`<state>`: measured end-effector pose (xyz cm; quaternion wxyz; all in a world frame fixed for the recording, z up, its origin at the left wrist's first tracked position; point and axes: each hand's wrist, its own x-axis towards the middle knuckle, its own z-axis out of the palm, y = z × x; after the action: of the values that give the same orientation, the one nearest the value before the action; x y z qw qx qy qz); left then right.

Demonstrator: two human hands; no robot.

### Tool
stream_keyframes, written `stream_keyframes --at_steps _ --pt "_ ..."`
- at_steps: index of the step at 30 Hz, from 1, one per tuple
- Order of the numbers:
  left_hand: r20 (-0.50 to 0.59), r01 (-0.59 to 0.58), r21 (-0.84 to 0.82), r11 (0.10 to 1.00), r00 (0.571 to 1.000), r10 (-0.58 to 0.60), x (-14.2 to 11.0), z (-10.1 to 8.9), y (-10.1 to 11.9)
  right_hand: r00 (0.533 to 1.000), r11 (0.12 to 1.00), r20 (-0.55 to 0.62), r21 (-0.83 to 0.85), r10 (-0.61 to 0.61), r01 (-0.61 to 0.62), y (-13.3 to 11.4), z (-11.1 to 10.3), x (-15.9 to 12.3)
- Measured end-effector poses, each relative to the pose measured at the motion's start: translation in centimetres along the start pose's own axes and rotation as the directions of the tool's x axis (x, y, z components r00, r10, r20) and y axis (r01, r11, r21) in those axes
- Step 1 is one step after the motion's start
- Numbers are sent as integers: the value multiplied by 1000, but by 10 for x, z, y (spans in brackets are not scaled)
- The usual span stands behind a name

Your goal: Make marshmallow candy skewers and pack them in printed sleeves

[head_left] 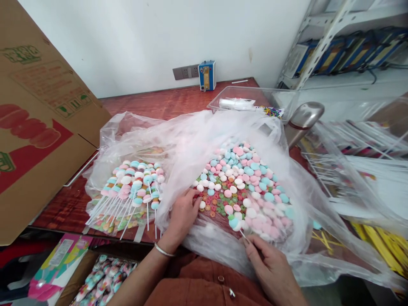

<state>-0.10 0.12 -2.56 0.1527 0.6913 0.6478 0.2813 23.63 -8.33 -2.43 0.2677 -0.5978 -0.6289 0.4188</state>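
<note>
In the head view, one skewer point(235, 222) is held in the right grip point(265, 257), its stick pinched between thumb and fingers. One stack point(135, 182) of similar pieces is laid to the left; its exact count is hidden by overlap. Candies point(248, 171) and rings point(219, 202) are too numerous to be counted. One carton point(47, 106), one tray point(255, 88) and one device point(207, 76) are placed on the tabletop point(143, 104). The skewer's loaded end is directed up-left from the right grip, beside the candies. The left grip point(184, 214) is partly curled at their left edge; whether anything is held there cannot be told.
</note>
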Motion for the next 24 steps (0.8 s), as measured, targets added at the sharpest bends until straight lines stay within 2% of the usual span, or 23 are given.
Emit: stream_keyframes --at_steps 3,6,8,11,13,18,20,22,24 --pt "36 -43 -19 999 998 44 6 2 0 999 1000 47 -18 -15 16 -2 -1 3" --pt "159 -156 -74 985 973 167 0 0 4 996 998 82 -46 -37 40 -4 -2 4" --pt "213 -155 -122 980 961 178 -6 -4 4 996 998 78 -42 -37 40 -4 -2 4" --pt "140 -53 -133 990 988 72 -8 -7 3 997 999 80 -36 -18 21 -4 -2 5" --pt "84 -44 -116 992 995 54 -4 -5 2 995 998 98 -52 -16 21 -4 -2 6" --pt "142 -104 -87 991 983 115 10 4 8 992 992 123 -113 -43 57 -5 -3 10" --pt "145 -69 -133 989 985 89 11 4 11 993 988 110 -139 -51 66 -6 -2 11" --pt "190 44 -295 954 982 13 9 1 14 993 982 110 -175 -49 68 -10 -2 12" --pt "306 242 -511 825 948 -89 7 -3 18 992 974 117 -219 -40 65 -14 -2 15"
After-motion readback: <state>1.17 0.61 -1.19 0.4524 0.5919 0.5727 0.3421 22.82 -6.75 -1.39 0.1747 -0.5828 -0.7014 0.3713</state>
